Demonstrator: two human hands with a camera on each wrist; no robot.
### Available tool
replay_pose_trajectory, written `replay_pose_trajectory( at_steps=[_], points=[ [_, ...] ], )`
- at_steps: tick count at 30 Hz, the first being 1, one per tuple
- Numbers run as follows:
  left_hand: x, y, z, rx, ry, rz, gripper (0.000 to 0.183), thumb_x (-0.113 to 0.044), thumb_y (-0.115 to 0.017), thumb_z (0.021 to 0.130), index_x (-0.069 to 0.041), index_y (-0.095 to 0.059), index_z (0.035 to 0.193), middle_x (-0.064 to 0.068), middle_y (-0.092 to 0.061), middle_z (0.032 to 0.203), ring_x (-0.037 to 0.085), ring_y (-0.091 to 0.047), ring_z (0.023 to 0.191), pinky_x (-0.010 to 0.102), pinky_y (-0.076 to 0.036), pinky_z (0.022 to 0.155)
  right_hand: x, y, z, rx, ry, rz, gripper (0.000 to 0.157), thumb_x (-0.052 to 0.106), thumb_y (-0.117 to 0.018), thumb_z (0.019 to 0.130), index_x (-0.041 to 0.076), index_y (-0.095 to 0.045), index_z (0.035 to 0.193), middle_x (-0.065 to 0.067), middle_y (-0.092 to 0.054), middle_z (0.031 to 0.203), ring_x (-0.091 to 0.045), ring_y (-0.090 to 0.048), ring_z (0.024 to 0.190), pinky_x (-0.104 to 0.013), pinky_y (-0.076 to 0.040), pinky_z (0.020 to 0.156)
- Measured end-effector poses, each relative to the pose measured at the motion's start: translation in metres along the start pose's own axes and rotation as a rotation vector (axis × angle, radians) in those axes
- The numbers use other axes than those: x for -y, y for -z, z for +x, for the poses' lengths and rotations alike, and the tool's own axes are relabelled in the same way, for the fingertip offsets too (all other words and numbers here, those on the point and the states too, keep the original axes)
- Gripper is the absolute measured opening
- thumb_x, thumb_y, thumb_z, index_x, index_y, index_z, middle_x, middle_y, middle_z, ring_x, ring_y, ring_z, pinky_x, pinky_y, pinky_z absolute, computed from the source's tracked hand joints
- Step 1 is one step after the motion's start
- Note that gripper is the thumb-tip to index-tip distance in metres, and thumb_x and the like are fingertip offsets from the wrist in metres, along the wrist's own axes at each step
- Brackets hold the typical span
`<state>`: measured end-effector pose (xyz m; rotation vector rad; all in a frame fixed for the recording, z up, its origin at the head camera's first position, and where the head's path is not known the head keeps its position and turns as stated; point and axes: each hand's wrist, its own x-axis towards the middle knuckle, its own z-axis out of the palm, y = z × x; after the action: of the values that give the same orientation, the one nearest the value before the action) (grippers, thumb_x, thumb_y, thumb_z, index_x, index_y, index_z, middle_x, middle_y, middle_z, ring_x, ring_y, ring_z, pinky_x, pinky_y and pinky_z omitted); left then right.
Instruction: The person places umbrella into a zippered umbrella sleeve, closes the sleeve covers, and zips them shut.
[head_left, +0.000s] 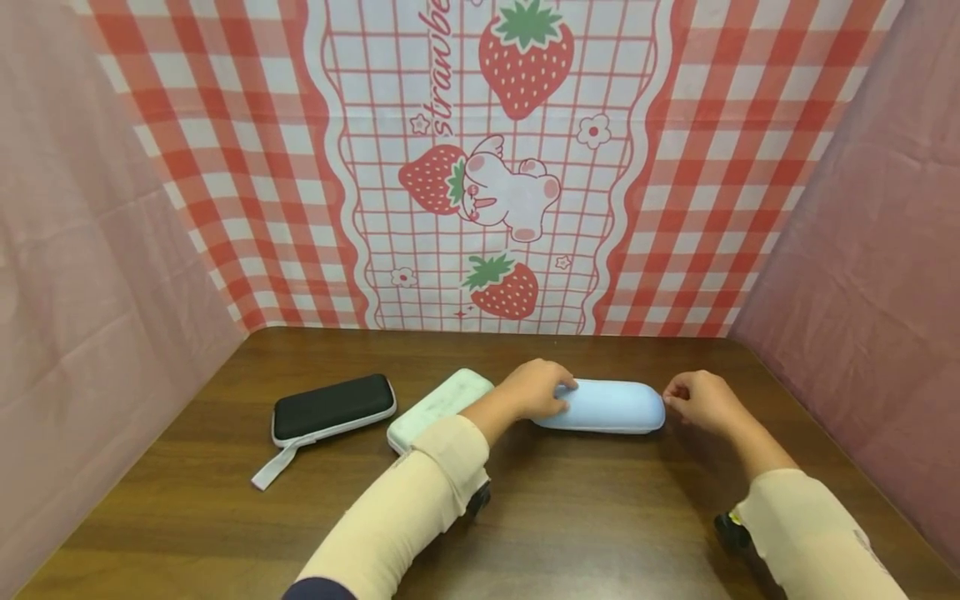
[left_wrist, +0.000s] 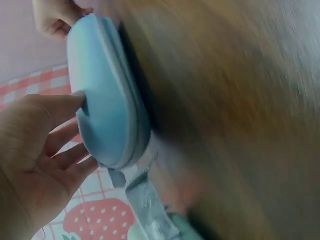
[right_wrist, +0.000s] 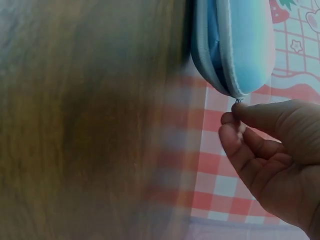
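A light blue zip case (head_left: 611, 407) lies lengthwise across the table, right of centre. My left hand (head_left: 536, 389) grips its left end, the thumb on the near side and the fingers behind. A grey wrist strap (left_wrist: 147, 200) hangs by that end in the left wrist view. At the right end, my right hand (head_left: 703, 402) pinches the small zipper pull (right_wrist: 238, 101) between thumb and forefinger. The right wrist view shows a gap (right_wrist: 214, 45) between the zipper edges along the near side, with darker blue inside.
A pale green marbled case (head_left: 442, 408) lies slantwise under the left forearm, which partly covers it. Farther left is a black case (head_left: 333, 408) with grey trim and a grey strap (head_left: 277, 467). A checked strawberry cloth (head_left: 480, 167) closes the back; pink cloths (head_left: 847, 217) flank the table.
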<state>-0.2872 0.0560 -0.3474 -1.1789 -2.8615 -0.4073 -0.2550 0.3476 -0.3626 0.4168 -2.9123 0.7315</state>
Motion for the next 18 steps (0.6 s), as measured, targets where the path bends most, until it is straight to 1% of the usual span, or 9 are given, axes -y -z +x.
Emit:
replay_pose_trajectory(
  at_steps=[3,7,12,18],
  points=[
    [-0.001,0.002,0.004,0.051,0.02,0.022,0.038,-0.026,-0.068,0.093,-0.014,-0.065,0.128,-0.002,-0.061,0.131,0.015,-0.053,0.125,0.024,-0.038,0.104,-0.003,-0.002,0.001,-0.039,-0.014,0.009,0.004,0.001,-0.067,0.085,-0.001,-0.069,0.082,-0.002,-0.064,0.07,-0.014,-0.059,0.054,-0.03,-0.05,0.051],
    [-0.005,0.003,0.008,0.088,0.029,0.061,0.038,-0.028,-0.067,0.093,-0.014,-0.065,0.129,-0.002,-0.062,0.13,0.015,-0.053,0.125,0.025,-0.039,0.104,-0.008,-0.002,0.002,-0.068,-0.021,0.017,0.004,0.002,-0.069,0.085,-0.002,-0.07,0.083,-0.002,-0.065,0.07,-0.014,-0.058,0.056,-0.03,-0.048,0.051],
    [-0.006,0.005,0.01,0.104,0.04,0.1,0.038,-0.028,-0.066,0.094,-0.014,-0.064,0.129,-0.002,-0.063,0.129,0.016,-0.055,0.123,0.025,-0.04,0.103,-0.011,-0.001,0.001,-0.04,-0.001,0.02,0.006,0.003,-0.07,0.085,-0.001,-0.07,0.081,0.0,-0.063,0.068,-0.014,-0.056,0.057,-0.028,-0.046,0.05],
    [-0.003,0.004,0.009,0.111,0.069,0.084,0.037,-0.027,-0.064,0.095,-0.014,-0.064,0.13,-0.003,-0.062,0.131,0.016,-0.053,0.125,0.025,-0.039,0.104,-0.012,-0.005,-0.006,-0.012,0.029,0.023,0.005,0.001,-0.071,0.083,0.0,-0.07,0.079,0.002,-0.063,0.067,-0.013,-0.055,0.055,-0.026,-0.046,0.05]
  ],
)
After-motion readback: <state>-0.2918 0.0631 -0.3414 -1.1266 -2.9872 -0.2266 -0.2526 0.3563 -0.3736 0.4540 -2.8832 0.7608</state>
